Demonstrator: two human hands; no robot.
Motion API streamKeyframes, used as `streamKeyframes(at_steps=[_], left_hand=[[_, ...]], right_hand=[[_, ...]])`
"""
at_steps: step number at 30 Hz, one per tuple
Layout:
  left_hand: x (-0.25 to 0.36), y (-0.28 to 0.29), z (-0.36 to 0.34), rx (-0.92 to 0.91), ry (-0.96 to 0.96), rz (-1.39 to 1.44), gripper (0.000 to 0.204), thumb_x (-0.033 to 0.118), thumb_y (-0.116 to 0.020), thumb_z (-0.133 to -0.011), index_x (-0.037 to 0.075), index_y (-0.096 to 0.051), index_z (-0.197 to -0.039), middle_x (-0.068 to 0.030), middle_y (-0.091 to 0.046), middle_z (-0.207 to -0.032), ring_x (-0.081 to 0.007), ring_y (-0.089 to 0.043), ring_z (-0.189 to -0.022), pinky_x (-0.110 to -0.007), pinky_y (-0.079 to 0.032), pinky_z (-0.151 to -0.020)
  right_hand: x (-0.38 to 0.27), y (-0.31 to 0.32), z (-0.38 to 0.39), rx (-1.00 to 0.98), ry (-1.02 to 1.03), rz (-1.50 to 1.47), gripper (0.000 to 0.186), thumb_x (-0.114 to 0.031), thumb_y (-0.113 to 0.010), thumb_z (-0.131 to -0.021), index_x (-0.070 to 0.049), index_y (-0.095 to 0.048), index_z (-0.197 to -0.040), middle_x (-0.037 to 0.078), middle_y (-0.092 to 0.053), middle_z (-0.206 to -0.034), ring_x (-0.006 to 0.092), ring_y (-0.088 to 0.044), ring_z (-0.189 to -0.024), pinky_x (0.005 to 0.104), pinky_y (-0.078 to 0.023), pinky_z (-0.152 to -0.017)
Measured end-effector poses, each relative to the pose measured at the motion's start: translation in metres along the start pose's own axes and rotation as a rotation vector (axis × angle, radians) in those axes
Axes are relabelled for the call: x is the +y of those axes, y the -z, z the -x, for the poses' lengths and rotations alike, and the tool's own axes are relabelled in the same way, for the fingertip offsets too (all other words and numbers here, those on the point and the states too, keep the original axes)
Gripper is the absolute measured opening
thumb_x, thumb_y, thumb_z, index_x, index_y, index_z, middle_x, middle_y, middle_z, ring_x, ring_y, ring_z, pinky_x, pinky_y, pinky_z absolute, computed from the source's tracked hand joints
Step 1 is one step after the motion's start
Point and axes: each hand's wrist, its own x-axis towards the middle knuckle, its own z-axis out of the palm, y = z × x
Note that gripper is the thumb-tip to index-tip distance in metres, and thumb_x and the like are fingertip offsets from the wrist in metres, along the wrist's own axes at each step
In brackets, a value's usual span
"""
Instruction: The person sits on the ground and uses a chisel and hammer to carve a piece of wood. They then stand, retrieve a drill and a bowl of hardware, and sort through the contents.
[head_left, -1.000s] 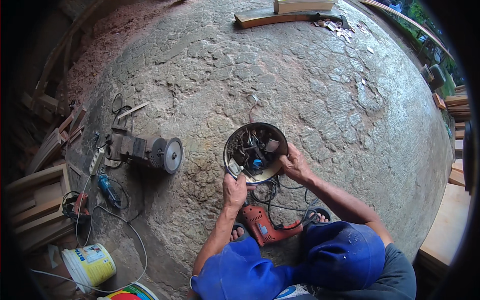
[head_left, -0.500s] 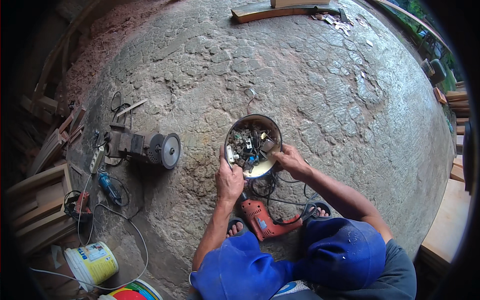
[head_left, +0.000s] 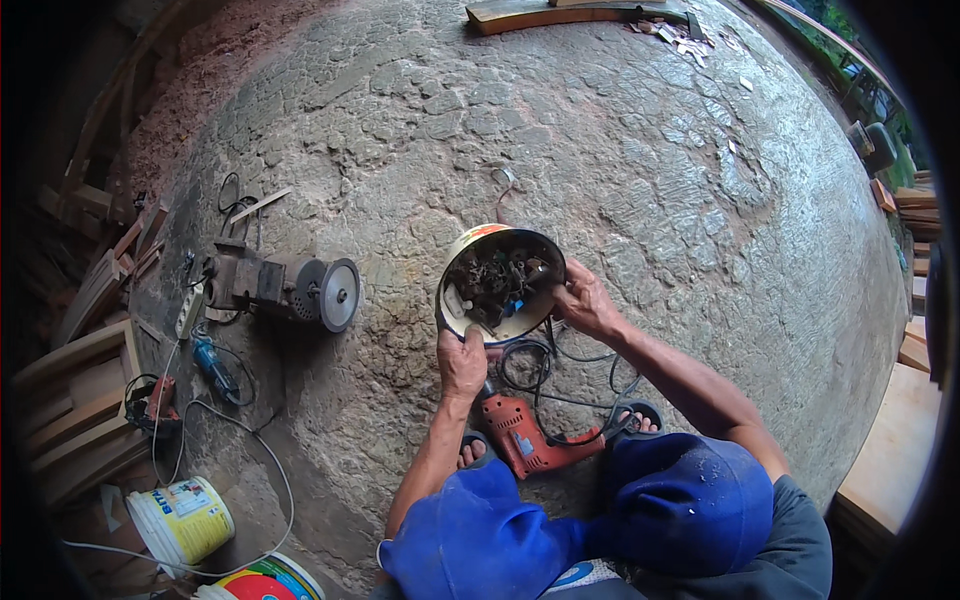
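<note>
Between my hands is a round cream bowl (head_left: 520, 322) with a dark rim, tilted so its mouth faces me. Inside lies a jumble of small hardware (head_left: 492, 285), dark metal bits with a blue piece and a whitish piece among them. My left hand (head_left: 462, 362) grips the near left rim, thumb over the edge. On the right side of the rim, my right hand (head_left: 588, 300) is closed, its fingertips partly hidden by the bowl. Below the bowl, a red corded power drill (head_left: 525, 437) lies on the ground between my feet, its black cable looping to the right.
To the left sit a bench grinder (head_left: 285, 288) with a large disc, a blue angle grinder (head_left: 213, 368) and a white power strip (head_left: 190, 310). Paint buckets (head_left: 183, 522) stand lower left. Wooden frames (head_left: 80, 400) line the left, boards (head_left: 890, 440) the right. The ground is rough and cracked.
The bowl has tipped further toward me, showing its patterned outer side at the far edge. Its contents have slid together and lie in more shadow. Both hands keep their hold.
</note>
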Motion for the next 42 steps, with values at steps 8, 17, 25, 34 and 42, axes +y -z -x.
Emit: streamKeyframes(at_steps=[8,17,25,34,42], left_hand=[[0.004,0.006,-0.01,-0.015,0.191,0.115,0.038,-0.003,-0.044,-0.091,-0.008,-0.047,-0.129,-0.0174,-0.07,-0.096,-0.0255,-0.074,-0.065,-0.03,-0.063,-0.048],[-0.004,0.004,-0.01,0.026,0.11,0.128,0.039,-0.003,-0.043,-0.093,-0.007,-0.043,-0.132,-0.0205,-0.067,-0.109,-0.0246,-0.075,-0.07,-0.03,-0.065,-0.051],[0.004,0.004,-0.011,0.018,-0.016,0.158,0.038,-0.003,-0.045,-0.094,-0.004,-0.044,-0.132,-0.0186,-0.066,-0.106,-0.0255,-0.074,-0.071,-0.032,-0.064,-0.051],[-0.001,0.009,-0.012,-0.03,0.178,0.148,0.032,-0.004,-0.045,-0.093,-0.008,-0.044,-0.125,-0.0218,-0.068,-0.101,-0.0284,-0.074,-0.066,-0.032,-0.064,-0.048],[-0.022,0.01,-0.009,-0.013,0.181,0.189,0.035,-0.005,-0.046,-0.092,-0.008,-0.043,-0.127,-0.023,-0.067,-0.105,-0.0276,-0.075,-0.067,-0.032,-0.065,-0.049]], right_hand=[[-0.002,0.009,-0.012,-0.261,-0.327,-0.075,0.026,-0.022,-0.057,-0.092,0.002,-0.067,-0.09,0.007,-0.068,-0.07,0.0159,-0.066,-0.061,0.0334,-0.054,-0.057],[0.005,0.008,-0.013,-0.286,-0.332,-0.069,0.03,-0.027,-0.061,-0.099,0.001,-0.067,-0.107,0.007,-0.071,-0.085,0.0144,-0.07,-0.073,0.0305,-0.058,-0.064],[0.007,0.003,-0.013,-0.22,-0.273,0.018,0.028,-0.026,-0.06,-0.1,0.001,-0.066,-0.109,0.007,-0.071,-0.086,0.0153,-0.069,-0.071,0.0302,-0.057,-0.062],[0.002,0.009,-0.02,-0.302,-0.329,-0.03,0.022,-0.018,-0.055,-0.09,0.001,-0.065,-0.094,0.009,-0.066,-0.072,0.0177,-0.065,-0.06,0.0346,-0.054,-0.056],[0.004,0.009,-0.014,-0.299,-0.343,-0.032,0.024,-0.023,-0.062,-0.091,0.0,-0.066,-0.096,0.006,-0.068,-0.075,0.0138,-0.066,-0.065,0.0317,-0.055,-0.06]])
